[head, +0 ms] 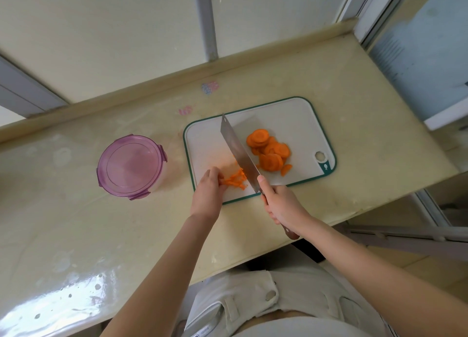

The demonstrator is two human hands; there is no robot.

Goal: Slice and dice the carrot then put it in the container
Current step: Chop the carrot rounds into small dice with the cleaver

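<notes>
Fingers [214,174] of the left hand [206,192] are curling down onto a small bunch of carrot strips [236,179] at the near edge of the cutting board [291,114], pinning them there. The right hand [283,205] is wrapping round the handle of the knife [238,149], with its forefinger lying along the top of the blade. That blade is standing just right of the strips, its tip pointing away toward the wall.

A heap of carrot rounds [269,150] is lying on the board beyond the blade, not yet cut down. To my eye the dicing is under way. Doing it well is going to depend on tucking the left fingertips back from the edge and feeding the strips crosswise under short, even chops.

Both forearms are reaching forward over the counter [354,108], wrists low. The container [158,182] is sitting well left of the board with its purple lid [130,164] on, so I am guessing no carrot is in it.
</notes>
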